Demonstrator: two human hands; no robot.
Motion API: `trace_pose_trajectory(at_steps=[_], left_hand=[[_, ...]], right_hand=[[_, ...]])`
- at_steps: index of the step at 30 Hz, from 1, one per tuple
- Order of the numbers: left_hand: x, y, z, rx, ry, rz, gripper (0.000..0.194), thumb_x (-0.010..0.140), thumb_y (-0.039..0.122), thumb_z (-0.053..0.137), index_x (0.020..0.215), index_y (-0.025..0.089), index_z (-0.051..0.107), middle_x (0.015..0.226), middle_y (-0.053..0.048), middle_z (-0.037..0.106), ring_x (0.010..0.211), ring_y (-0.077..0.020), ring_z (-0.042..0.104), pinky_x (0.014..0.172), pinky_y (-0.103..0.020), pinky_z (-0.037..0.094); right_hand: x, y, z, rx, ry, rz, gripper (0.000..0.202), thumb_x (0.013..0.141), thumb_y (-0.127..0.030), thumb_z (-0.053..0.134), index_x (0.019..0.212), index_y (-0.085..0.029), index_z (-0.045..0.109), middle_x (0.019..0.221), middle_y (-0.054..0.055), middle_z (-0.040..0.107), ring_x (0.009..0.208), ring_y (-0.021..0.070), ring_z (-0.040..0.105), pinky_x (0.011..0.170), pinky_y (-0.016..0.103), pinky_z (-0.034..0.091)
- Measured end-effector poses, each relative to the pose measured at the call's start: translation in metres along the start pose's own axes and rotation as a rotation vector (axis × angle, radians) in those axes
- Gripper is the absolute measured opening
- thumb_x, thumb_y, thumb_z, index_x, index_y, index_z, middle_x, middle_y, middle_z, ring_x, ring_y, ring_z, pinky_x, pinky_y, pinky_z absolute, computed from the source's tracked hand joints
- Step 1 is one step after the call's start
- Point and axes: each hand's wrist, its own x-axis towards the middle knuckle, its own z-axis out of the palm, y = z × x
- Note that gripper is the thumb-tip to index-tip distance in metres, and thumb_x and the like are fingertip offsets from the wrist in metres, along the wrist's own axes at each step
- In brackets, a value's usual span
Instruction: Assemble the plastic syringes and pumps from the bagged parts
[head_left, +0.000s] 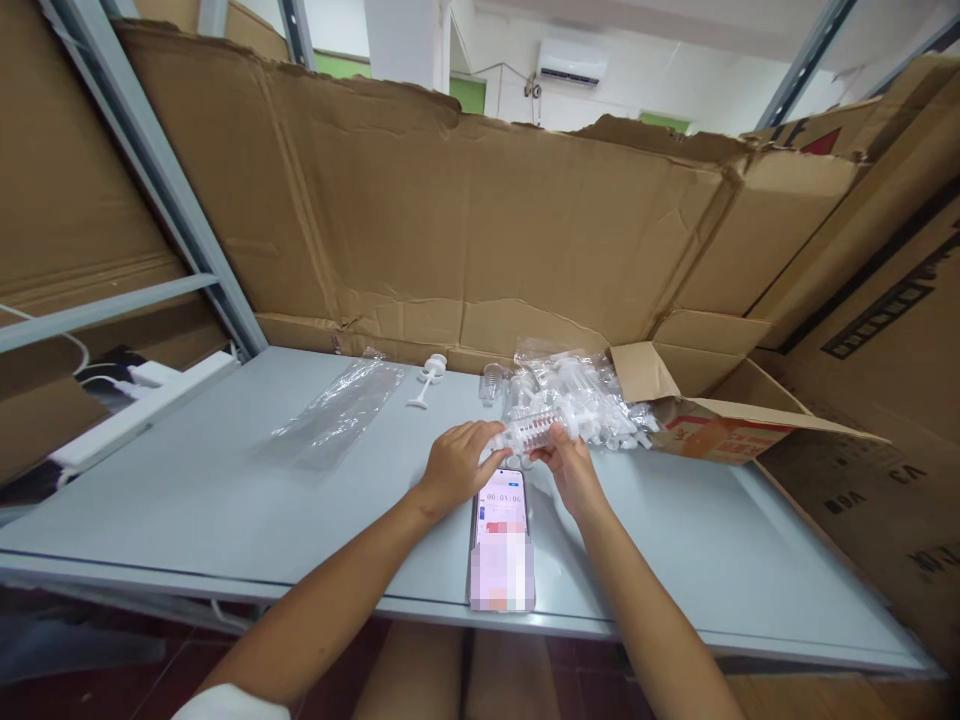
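Note:
Between my two hands, a clear ribbed plastic cylinder [538,430] is held sideways above the far end of a phone. My left hand [459,462] pinches its left end, fingers closed. On the right end, my right hand [568,462] has its thumb and fingers closed. Just behind lies a heap of clear and white plastic parts in clear bags [577,385]. A small clear cup [492,384] stands left of that heap. Farther left, a white plunger-like piece [430,380] lies on the table.
The phone [502,540] lies near the front edge of the grey table [225,480]. A flat clear bag [349,405] is at left. An open cardboard box [705,425] sits at right. Cardboard walls [487,220] rise behind, and a white power strip [142,415] runs along the left edge.

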Motion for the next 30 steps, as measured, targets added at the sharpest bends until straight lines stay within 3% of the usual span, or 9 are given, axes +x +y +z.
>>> trace_pose_trajectory(at_steps=[3,6,13,17,19,21,24,27,30], left_hand=[[0.0003,-0.0006,0.0002,0.033,0.012,-0.019,0.025,0.082,0.040,0.047,0.092,0.018,0.055,0.081,-0.005,0.066,0.074,-0.0176,0.060,0.066,-0.029,0.042],[0.0021,0.0027,-0.0032,-0.010,-0.090,-0.137,0.025,0.085,0.040,0.040,0.089,0.019,0.053,0.080,-0.004,0.065,0.072,-0.0175,0.058,0.064,-0.028,0.040],[0.0021,0.0062,-0.0015,-0.418,-0.270,-0.431,0.042,0.090,0.042,0.022,0.064,0.019,0.046,0.056,0.002,0.053,0.056,-0.0128,0.052,0.058,-0.024,0.038],[0.0016,0.0078,-0.0031,-0.245,-0.166,-0.328,0.027,0.086,0.040,0.035,0.095,0.021,0.052,0.082,-0.002,0.062,0.075,-0.0157,0.058,0.065,-0.026,0.042],[0.0012,0.0076,-0.0032,-0.164,-0.100,-0.214,0.032,0.081,0.040,0.047,0.108,0.022,0.047,0.097,-0.004,0.062,0.086,-0.0171,0.058,0.071,-0.028,0.043],[0.0004,0.0062,-0.0017,-0.121,-0.042,-0.096,0.039,0.077,0.038,0.055,0.110,0.021,0.046,0.103,-0.006,0.061,0.090,-0.0177,0.058,0.073,-0.029,0.045],[-0.0010,0.0040,0.0007,-0.092,0.038,-0.001,0.028,0.078,0.035,0.055,0.100,0.020,0.050,0.094,-0.005,0.065,0.080,-0.0159,0.060,0.070,-0.028,0.046],[-0.0016,0.0044,-0.0005,-0.112,0.053,-0.046,0.020,0.079,0.035,0.053,0.090,0.019,0.053,0.084,-0.003,0.065,0.071,-0.0140,0.059,0.066,-0.026,0.045],[-0.0009,0.0070,-0.0041,-0.171,-0.006,-0.217,0.022,0.081,0.039,0.050,0.091,0.019,0.053,0.088,-0.002,0.065,0.070,-0.0129,0.057,0.064,-0.025,0.043]], right_hand=[[-0.0007,-0.0007,0.0002,0.000,-0.029,0.025,0.034,0.072,-0.050,0.059,0.074,-0.017,0.061,0.064,0.004,0.063,0.058,0.0145,0.056,0.057,0.028,0.044],[-0.0025,-0.0022,0.0017,-0.016,-0.041,0.007,0.031,0.071,-0.047,0.061,0.075,-0.016,0.060,0.062,0.003,0.062,0.057,0.0147,0.056,0.058,0.029,0.044],[-0.0032,-0.0014,0.0031,-0.056,-0.020,-0.040,0.029,0.070,-0.042,0.064,0.083,-0.017,0.059,0.068,0.002,0.063,0.060,0.0152,0.057,0.056,0.029,0.043],[-0.0013,0.0005,0.0011,-0.048,-0.011,-0.029,0.029,0.071,-0.043,0.063,0.083,-0.017,0.060,0.066,0.002,0.063,0.061,0.0156,0.058,0.057,0.029,0.043],[-0.0005,0.0004,0.0000,-0.028,-0.007,-0.008,0.030,0.071,-0.045,0.062,0.080,-0.016,0.061,0.064,0.003,0.062,0.059,0.0154,0.057,0.057,0.029,0.043],[-0.0002,-0.0004,-0.0010,0.001,-0.019,0.014,0.033,0.072,-0.048,0.060,0.076,-0.016,0.061,0.063,0.003,0.062,0.058,0.0151,0.057,0.057,0.029,0.044],[-0.0004,-0.0016,-0.0018,0.041,-0.057,0.032,0.035,0.074,-0.050,0.057,0.070,-0.015,0.062,0.062,0.003,0.063,0.057,0.0141,0.056,0.058,0.028,0.043],[-0.0004,-0.0010,-0.0021,0.049,-0.082,0.053,0.037,0.075,-0.051,0.055,0.068,-0.015,0.062,0.060,0.004,0.062,0.056,0.0138,0.056,0.058,0.028,0.043],[-0.0001,0.0008,-0.0021,0.039,-0.085,0.056,0.036,0.076,-0.051,0.055,0.072,-0.015,0.063,0.061,0.004,0.063,0.057,0.0142,0.057,0.059,0.028,0.043]])
